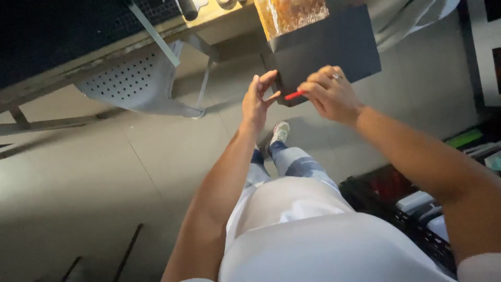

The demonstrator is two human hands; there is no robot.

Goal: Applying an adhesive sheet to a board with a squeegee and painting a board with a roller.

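Red, thin stick-like item, prob. a pen or marker [294, 95], sits pinched in the right hand [330, 94], fingers curled tight around it w/ a ring on one finger, its tip poking left toward the lower corner of a dark grey box-like panel [334, 44] w/ an orange-brown patterned sheet [289, 15] at its top. Left hand [257, 99] is open, fingers spread apart & upright, holding nothing, thumb tip just beside the panel's lower-left corner & near the red tip; can't tell if it touches. Below: grey tiled floor [104, 156], perforated metal seat [130, 78] under a workbench at left, black crates [396, 198] at right.
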